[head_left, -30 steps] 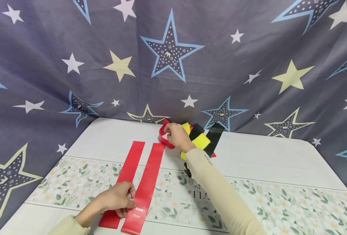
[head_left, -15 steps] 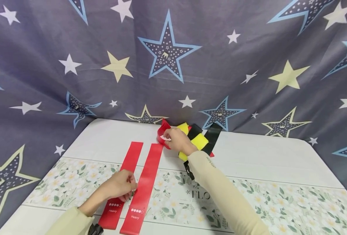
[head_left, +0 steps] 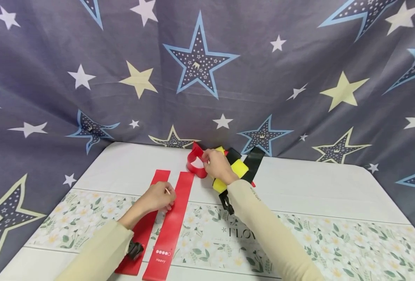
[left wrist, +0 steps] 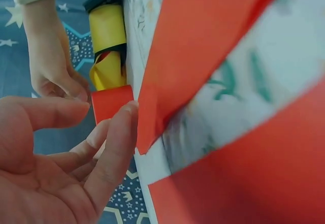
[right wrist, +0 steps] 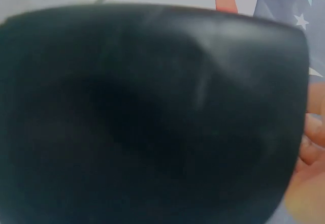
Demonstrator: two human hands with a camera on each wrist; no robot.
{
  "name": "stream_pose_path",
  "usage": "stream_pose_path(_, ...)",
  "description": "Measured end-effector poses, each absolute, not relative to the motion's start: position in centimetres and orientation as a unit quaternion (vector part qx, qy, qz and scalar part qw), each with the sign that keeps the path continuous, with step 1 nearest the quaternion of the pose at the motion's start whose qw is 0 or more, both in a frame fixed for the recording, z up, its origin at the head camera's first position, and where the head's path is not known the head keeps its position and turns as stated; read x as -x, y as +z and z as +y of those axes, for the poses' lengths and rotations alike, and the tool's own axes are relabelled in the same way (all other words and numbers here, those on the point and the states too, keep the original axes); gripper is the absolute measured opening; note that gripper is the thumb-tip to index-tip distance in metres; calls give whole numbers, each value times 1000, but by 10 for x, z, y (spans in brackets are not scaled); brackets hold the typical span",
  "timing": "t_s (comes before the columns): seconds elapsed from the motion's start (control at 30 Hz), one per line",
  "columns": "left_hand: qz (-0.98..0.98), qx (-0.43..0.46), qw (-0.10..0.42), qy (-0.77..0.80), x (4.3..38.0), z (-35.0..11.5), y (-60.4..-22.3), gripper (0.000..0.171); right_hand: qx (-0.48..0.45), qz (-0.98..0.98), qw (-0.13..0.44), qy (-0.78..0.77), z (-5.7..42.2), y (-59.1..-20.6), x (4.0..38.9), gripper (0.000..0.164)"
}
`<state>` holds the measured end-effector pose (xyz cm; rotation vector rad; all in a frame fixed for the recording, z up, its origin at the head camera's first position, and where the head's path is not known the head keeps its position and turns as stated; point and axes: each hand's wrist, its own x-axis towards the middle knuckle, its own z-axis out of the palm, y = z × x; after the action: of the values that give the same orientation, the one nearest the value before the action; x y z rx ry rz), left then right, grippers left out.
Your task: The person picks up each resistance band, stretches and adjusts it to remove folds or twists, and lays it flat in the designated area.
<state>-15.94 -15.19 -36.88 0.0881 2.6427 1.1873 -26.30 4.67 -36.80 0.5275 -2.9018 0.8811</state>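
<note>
Two flat red resistance bands, a left one (head_left: 161,177) and a right one (head_left: 177,218) marked "Heavy", lie side by side. My left hand (head_left: 159,196) is over them with fingers loosely spread, its fingertips right at a red band's edge (left wrist: 155,97) in the left wrist view. At the back, a third red band (head_left: 196,171) stands curled in a loop. My right hand (head_left: 218,166) has its bent fingers right at the loop's right side; I cannot tell whether they pinch it. A black, smooth surface (right wrist: 152,107) hides most of the right wrist view.
Yellow bands (head_left: 239,168) and black bands (head_left: 254,160) lie heaped behind and right of my right hand. A star-patterned curtain (head_left: 281,86) hangs at the back edge of the white, flower-printed table (head_left: 316,187).
My left hand has moved up and away along the red bands, uncovering the right band's print. My right hand has shifted slightly right relative to the red loop, which shows more open.
</note>
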Motion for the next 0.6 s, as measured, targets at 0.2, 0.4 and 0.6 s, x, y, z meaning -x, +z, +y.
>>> stream_pose_path(0.2,905,-16,91,415,186,-141,-366,15,-132,-943,37,303,43,-369,271,31)
stream_pose_path(0.4,904,4,58,424,209,-128,-363,24,-81,-946,30,313,38,-373,278,36)
stream_pose_path(0.6,908,34,-10,417,233,-117,-366,32,-61,-946,19,317,34,-378,279,33)
